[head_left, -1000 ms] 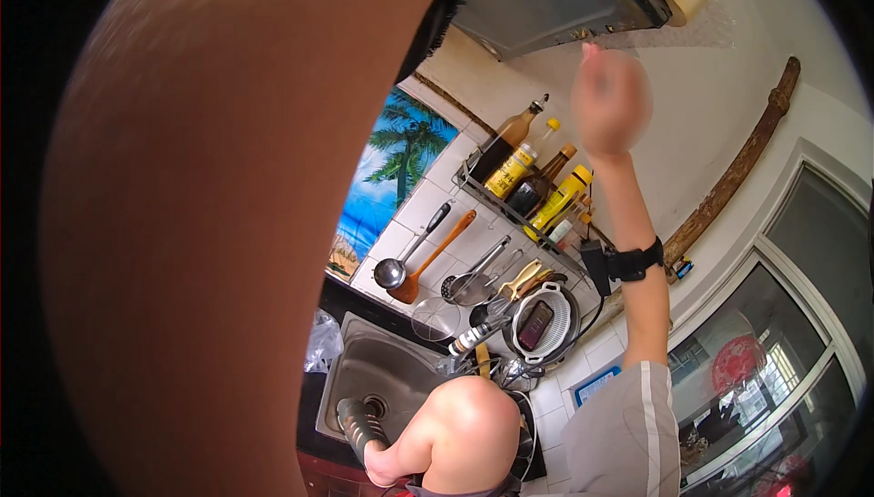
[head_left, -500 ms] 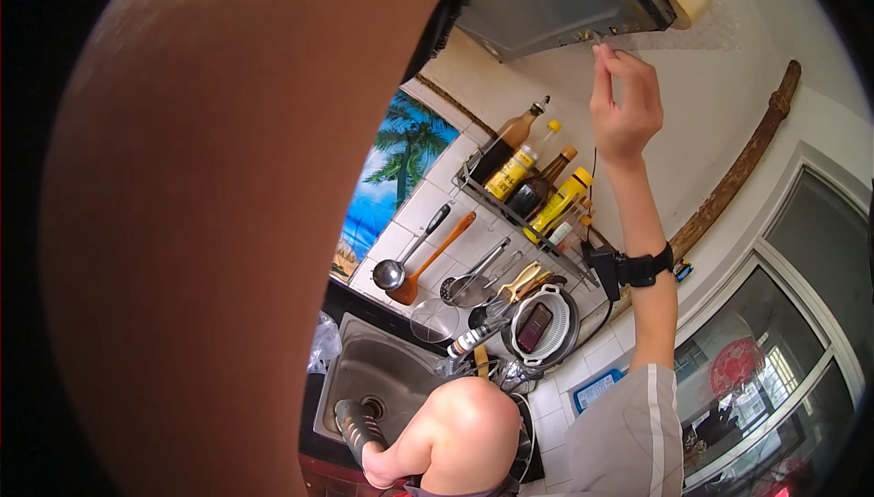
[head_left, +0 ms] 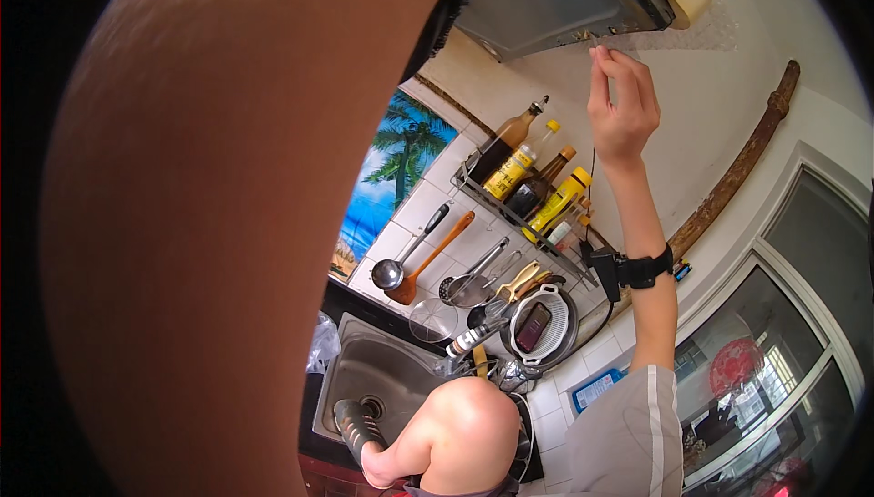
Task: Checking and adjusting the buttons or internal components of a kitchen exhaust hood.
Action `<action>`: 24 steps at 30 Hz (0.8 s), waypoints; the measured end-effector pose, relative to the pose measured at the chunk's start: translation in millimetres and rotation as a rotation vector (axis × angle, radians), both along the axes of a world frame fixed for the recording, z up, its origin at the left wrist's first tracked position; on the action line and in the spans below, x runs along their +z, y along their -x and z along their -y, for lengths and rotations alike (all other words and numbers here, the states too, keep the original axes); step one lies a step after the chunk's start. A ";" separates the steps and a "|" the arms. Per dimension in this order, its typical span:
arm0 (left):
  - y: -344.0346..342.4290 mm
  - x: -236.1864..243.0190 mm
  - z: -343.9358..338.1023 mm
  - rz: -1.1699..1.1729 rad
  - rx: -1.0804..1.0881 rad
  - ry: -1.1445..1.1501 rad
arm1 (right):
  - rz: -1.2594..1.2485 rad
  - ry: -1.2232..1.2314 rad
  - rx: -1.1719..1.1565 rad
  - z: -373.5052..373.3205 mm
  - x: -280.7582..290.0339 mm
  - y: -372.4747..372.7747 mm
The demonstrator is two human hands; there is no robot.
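My right hand (head_left: pixel 626 113) is raised at the upper right, its thumb and forefinger pinched together just below the lower edge of a dark grey metal hood (head_left: pixel 546 5). Something thin and small shows at the fingertips, too tiny to name. That wrist wears a black strap with a black box (head_left: pixel 628 269). My left arm (head_left: pixel 200 224) fills the left of the view, very close; a dark band crosses it near the top, and my left hand lies outside the picture.
Below, a rack (head_left: pixel 519 210) of sauce bottles hangs on white tiles above a ladle (head_left: pixel 388 275) and a wooden spatula (head_left: pixel 402 291). My shoe (head_left: pixel 358 424) rests in the steel sink (head_left: pixel 387 360). A phone (head_left: pixel 533 327) lies in a white basket (head_left: pixel 566 315). A branch (head_left: pixel 742 178) crosses the right wall.
My right hand has shifted very slightly left and down, staying pinched beneath the hood's edge. My left arm stays nearly where it was.
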State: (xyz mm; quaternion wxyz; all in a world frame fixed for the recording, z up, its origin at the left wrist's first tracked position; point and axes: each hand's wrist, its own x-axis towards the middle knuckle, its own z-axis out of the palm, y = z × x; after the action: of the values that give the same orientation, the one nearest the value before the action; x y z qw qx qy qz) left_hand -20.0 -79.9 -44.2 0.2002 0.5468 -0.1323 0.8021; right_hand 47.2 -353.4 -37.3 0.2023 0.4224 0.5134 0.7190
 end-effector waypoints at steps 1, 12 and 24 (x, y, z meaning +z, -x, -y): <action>-2.0 0.5 0.0 0.000 0.000 0.000 | -0.002 -0.001 0.007 -0.4 0.3 -0.9; -1.8 3.0 0.5 0.047 0.034 0.007 | 0.018 -0.010 -0.049 3.6 -4.4 4.6; 2.0 8.5 -2.5 0.076 0.050 0.025 | 0.030 0.020 -0.008 -6.3 0.3 15.1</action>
State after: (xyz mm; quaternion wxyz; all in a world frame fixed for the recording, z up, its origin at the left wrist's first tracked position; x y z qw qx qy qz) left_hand -22.0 -77.4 -35.6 0.1817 0.5167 -0.1158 0.8286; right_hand 32.1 -347.1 -37.0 0.2168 0.4116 0.5158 0.7194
